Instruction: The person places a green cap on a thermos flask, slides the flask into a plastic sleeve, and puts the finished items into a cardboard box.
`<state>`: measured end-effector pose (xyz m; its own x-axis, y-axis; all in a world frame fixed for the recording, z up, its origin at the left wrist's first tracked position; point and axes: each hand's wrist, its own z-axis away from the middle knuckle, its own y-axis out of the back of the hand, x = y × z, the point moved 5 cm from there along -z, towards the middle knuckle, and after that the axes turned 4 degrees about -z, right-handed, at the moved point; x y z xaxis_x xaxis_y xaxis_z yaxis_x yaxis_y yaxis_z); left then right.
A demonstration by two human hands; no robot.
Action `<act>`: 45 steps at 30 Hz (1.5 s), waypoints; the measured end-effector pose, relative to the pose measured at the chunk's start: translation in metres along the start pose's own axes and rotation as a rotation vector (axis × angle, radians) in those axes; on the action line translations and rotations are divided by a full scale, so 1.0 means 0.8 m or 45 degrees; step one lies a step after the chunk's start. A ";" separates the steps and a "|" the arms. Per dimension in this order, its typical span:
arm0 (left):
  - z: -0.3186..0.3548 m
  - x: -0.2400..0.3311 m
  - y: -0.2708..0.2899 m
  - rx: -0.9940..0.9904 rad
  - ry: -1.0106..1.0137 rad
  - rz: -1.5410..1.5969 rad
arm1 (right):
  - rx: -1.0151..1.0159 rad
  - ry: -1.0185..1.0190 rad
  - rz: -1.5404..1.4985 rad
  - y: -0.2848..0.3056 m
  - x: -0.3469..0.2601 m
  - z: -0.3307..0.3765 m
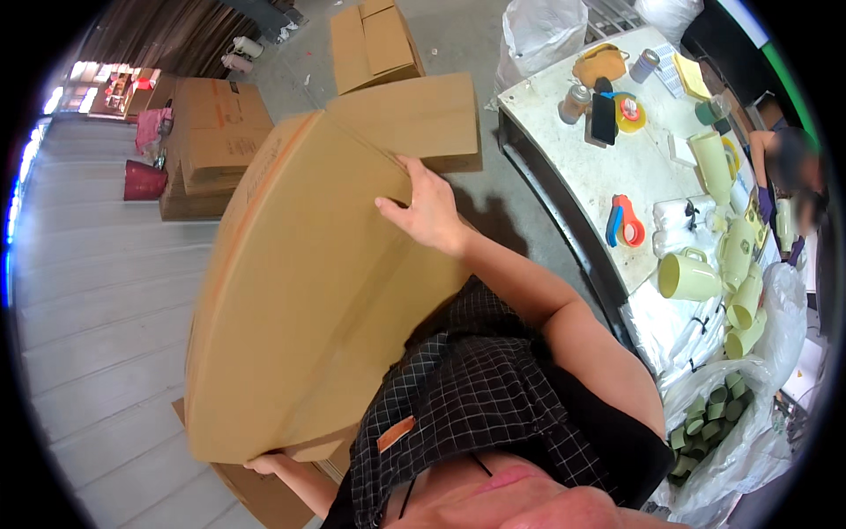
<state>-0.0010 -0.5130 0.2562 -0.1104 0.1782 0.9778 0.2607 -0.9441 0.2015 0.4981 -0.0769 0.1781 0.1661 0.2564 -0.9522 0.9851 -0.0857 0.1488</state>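
I hold a large flat brown cardboard box (308, 291) tilted in front of my chest. My right hand (425, 210) grips its upper right edge, fingers curled over the board near an open flap (414, 115). My left hand (264, 462) supports the lower edge from below; only its fingers show under the board. The box hides most of my left arm.
More flat and folded cartons (216, 141) lie on the floor at the back left. At the right stands a white table (564, 150) with pale yellow-green mugs (689, 278), a tape dispenser (624, 222) and tape rolls. Bags of green cups (714, 414) sit below. Another person (793, 176) works at the far right.
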 end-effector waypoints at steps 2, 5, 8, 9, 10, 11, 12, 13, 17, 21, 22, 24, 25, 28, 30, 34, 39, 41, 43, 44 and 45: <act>-0.053 -0.008 -0.001 0.027 -0.045 0.014 | -0.003 -0.005 0.008 -0.003 -0.016 -0.007; -0.036 -0.008 -0.091 -0.104 0.062 0.145 | 0.119 -0.037 0.075 0.009 -0.017 -0.019; -0.057 0.001 -0.162 -0.315 0.039 0.315 | 0.370 -0.009 0.016 0.020 0.010 -0.003; -0.058 -0.007 -0.187 -0.403 0.116 0.387 | 0.435 0.004 -0.008 0.030 0.014 0.013; -0.053 -0.023 -0.216 -0.500 0.207 0.459 | 0.542 0.021 -0.099 0.040 0.024 0.035; -0.048 -0.041 -0.243 -0.591 0.309 0.526 | 0.649 0.060 -0.182 0.054 0.041 0.055; -0.149 -0.106 -0.252 -0.915 0.177 0.425 | 0.636 0.041 -0.066 0.061 0.065 0.077; -0.230 -0.147 -0.264 -1.234 -0.023 0.300 | 0.635 -0.008 0.043 0.073 0.103 0.113; -0.065 -0.367 -0.237 -1.909 -0.571 -1.976 | 0.520 -1.226 0.575 0.174 0.304 0.416; 0.082 -0.391 -0.269 -2.279 -0.992 -1.656 | 0.337 -1.608 0.870 0.153 0.271 0.577; 0.125 -0.383 -0.303 -2.234 -1.047 -1.413 | 0.296 -1.713 0.745 0.141 0.265 0.599; 0.263 -0.332 -0.363 -2.209 -1.313 -1.334 | 0.289 -1.783 0.490 0.123 0.265 0.651; 0.331 -0.302 -0.381 -2.278 -1.541 -0.709 | 0.300 -1.721 0.351 0.112 0.267 0.660; 0.464 -0.328 -0.394 -2.484 -1.728 -0.996 | 0.119 -1.643 0.499 0.120 0.280 0.663; 0.535 -0.390 -0.379 -2.638 -1.849 -1.129 | 0.257 -1.465 0.415 0.164 0.265 0.625; 0.580 -0.506 -0.347 -2.810 -1.898 -2.254 | 0.846 -1.373 -0.254 0.241 0.194 0.580; 0.683 -0.597 -0.317 -2.850 -1.333 -2.348 | 1.044 -1.499 -0.039 0.339 0.126 0.621; 0.715 -0.597 -0.317 -2.691 -1.599 -2.183 | 1.060 -1.559 -0.063 0.366 0.139 0.639; 0.751 -0.553 -0.307 -2.490 -2.078 -1.974 | 1.084 -1.619 -0.081 0.382 0.138 0.661; 0.755 -0.550 -0.310 -2.473 -2.281 -1.998 | 1.118 -1.642 -0.012 0.392 0.137 0.661; 0.753 -0.552 -0.318 -2.454 -2.481 -2.025 | 1.139 -1.643 0.142 0.404 0.142 0.672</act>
<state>0.5596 -0.1843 -0.1923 0.7967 -0.6008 -0.0663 0.4631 0.5362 0.7057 0.8122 -0.5931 -0.0253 -0.3747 -0.7119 -0.5940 0.5493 -0.6866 0.4763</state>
